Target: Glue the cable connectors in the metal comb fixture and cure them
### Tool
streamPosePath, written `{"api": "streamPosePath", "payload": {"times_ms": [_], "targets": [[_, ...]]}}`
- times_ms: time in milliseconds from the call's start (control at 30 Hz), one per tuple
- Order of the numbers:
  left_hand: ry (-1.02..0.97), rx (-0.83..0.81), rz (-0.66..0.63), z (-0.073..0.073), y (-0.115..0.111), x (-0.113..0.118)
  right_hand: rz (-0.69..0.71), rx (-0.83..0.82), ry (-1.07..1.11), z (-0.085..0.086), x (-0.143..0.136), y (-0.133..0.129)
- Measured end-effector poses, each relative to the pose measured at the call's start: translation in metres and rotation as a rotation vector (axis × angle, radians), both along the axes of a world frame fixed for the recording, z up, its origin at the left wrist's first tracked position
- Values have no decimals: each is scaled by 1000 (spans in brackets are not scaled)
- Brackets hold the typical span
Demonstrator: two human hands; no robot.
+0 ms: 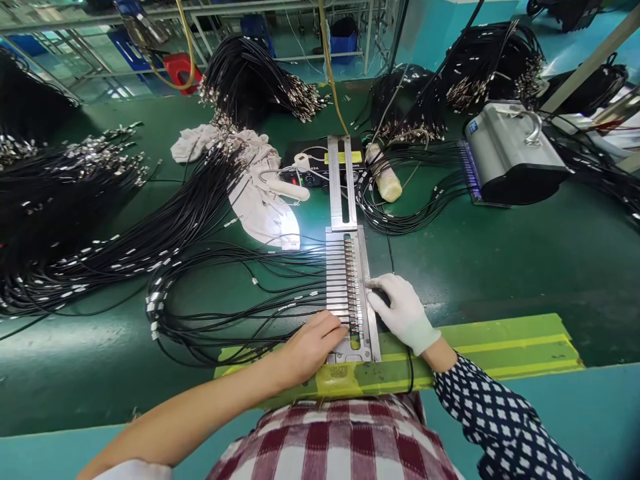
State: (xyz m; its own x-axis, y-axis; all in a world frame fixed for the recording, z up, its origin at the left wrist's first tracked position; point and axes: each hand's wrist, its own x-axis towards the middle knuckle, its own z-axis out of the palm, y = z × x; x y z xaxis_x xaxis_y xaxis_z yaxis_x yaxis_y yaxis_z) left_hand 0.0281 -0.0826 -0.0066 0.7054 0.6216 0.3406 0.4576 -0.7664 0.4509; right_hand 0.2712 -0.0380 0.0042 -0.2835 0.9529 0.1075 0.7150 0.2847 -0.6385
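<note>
A slotted metal fixture [371,320] lies in front of me, with a row of black cables [235,313] entering from the left. Their small metal connector ends [351,283] line up along its middle slot. My left hand [313,343], bare, bends over the lower end of the row. Its fingertips are closed at the lowest cables; the fingers partly hide what they pinch. My right hand [403,313], in a white glove, has its thumb and forefinger against the fixture's right rail, gripping that edge. A bright lamp tip [291,241] shines left of the fixture.
Cable bundles lie at left [65,233] and at the back [260,73]. Behind the fixture are a black control box [313,179] and a taped roll [385,177]. A silver machine [515,153] with violet light stands at right. Yellow-green tape [520,340] covers the table's front edge.
</note>
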Motion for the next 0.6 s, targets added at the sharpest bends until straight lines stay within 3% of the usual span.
{"api": "streamPosePath", "payload": {"times_ms": [167, 367, 500, 600], "targets": [[40, 23, 87, 2, -10, -3, -1, -3, -3, 0, 0, 0], [34, -153, 78, 7, -15, -9, 14, 12, 0, -3, 1, 1], [20, -286, 77, 20, -15, -27, 24, 12, 5, -4, 2, 1], [78, -235, 116, 25, -20, -46, 26, 16, 2, -5, 2, 1]]}}
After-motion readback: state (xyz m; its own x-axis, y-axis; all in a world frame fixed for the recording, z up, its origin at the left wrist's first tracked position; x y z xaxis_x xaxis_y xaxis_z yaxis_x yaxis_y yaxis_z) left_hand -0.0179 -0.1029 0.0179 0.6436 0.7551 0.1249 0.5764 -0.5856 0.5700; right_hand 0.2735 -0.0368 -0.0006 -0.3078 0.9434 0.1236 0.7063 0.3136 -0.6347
